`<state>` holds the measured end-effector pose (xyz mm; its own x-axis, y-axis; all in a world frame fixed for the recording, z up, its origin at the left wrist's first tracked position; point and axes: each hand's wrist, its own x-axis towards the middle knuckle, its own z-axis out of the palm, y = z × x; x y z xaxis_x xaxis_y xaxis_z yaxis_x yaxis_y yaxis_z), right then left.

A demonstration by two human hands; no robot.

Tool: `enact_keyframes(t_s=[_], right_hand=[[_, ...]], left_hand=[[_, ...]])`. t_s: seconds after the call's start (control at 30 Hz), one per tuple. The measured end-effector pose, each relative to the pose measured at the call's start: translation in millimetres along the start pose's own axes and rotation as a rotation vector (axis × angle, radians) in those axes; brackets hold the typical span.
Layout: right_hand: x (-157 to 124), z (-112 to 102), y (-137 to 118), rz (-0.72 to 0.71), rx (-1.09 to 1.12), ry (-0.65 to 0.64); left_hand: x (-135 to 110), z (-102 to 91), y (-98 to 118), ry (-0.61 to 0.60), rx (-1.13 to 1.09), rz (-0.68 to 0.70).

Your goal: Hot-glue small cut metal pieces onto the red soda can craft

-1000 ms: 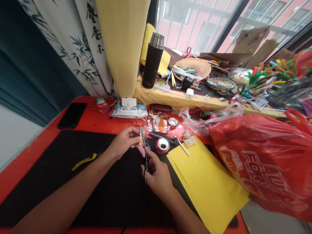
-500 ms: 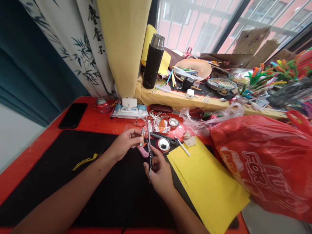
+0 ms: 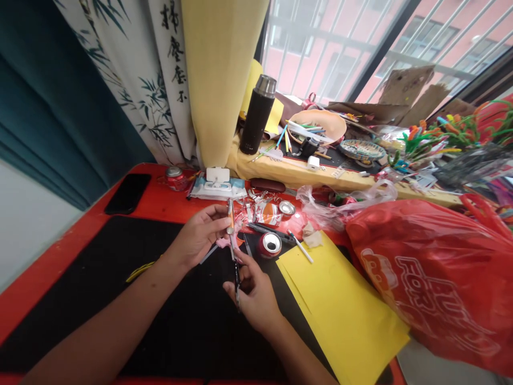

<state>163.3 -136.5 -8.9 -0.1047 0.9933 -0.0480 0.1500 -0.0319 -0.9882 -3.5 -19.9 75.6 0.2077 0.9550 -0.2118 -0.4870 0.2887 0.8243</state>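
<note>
My left hand (image 3: 199,233) pinches a thin strip of cut can metal (image 3: 231,216), silver with an orange side, and holds it upright above the black mat (image 3: 120,278). My right hand (image 3: 252,291) is closed around the handles of dark scissors (image 3: 236,267), whose blades point up toward the strip's lower end. A small pink piece (image 3: 223,243) lies on the mat under the strip. Just right of the hands stands a cut-down red can (image 3: 269,245) with its silver rim up.
Yellow paper (image 3: 340,305) lies to the right, with a big red plastic bag (image 3: 436,283) beyond it. Metal scraps (image 3: 264,209), a wipes pack (image 3: 216,184), a small can (image 3: 175,178) and a phone (image 3: 129,193) line the red table's back. A black flask (image 3: 257,114) stands on the cluttered sill.
The scissors have dropped lower and nearer to me, below the strip. My left hand has lifted the strip slightly and holds it more upright. The view has shifted a little.
</note>
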Motion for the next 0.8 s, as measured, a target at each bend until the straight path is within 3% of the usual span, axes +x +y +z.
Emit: enact_keyframes(t_s=[0.23,0.43,0.57,0.67,0.8], right_hand=[[4.2,18.7,-18.0,0.068,-0.042,-0.180],[21.6,48.4,-22.4,0.244,0.303,-0.324],[31.3,58.4,-26.4,0.227,0.519,-0.319],[29.5,56.0,-30.5,0.266,0.562,-0.393],[23.5,54.3,-28.9,0.369,0.633,-0.298]], left_hand=[[-8.6,4.8,5.9,-0.056,-0.074,-0.007],[-12.4,10.9,3.9,-0.073,-0.079,-0.015],[-23.7,20.7,1.3,-0.087,-0.059,-0.028],[-33.2,26.5,2.3,-0.098,-0.039,-0.017],[-40.5,30.3,4.4,-0.168,0.010,-0.031]])
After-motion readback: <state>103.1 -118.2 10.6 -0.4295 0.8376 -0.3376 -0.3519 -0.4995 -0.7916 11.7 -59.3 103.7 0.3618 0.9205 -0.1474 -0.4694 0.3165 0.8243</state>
